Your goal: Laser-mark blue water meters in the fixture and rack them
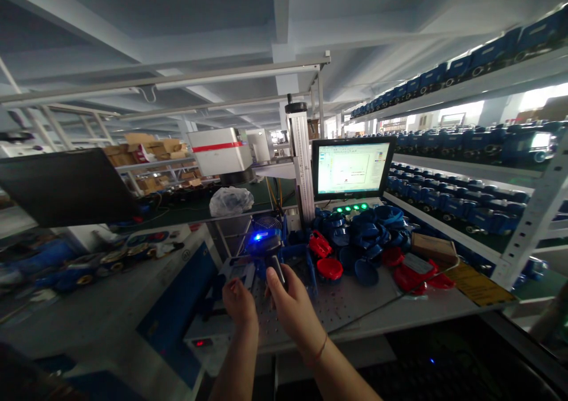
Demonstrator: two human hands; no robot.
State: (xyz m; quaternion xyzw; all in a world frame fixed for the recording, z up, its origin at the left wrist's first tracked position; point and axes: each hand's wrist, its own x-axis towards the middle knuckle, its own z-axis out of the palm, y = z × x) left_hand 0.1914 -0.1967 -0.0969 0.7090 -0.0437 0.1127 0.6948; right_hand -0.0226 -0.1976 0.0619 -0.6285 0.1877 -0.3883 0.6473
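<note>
My right hand (290,297) is wrapped round the handle of a dark handheld barcode scanner (266,244), whose top glows blue. Just left of it, my left hand (239,301) is closed with the fingers curled in; whatever it may hold is hidden. Both hands are over the front of a perforated metal worktable (355,312). Beyond the scanner are blue parts partly covered by it. Right of my right hand lie a red round cover (329,269), another red part (320,244) and a blue round cover (366,272).
A marking machine head (219,152) juts from a vertical column (302,164) behind the table. A lit monitor (352,167) stands to its right, above a heap of blue covers (377,229). A cable crosses the table's right side. Shelves (461,182) of blue units line the right.
</note>
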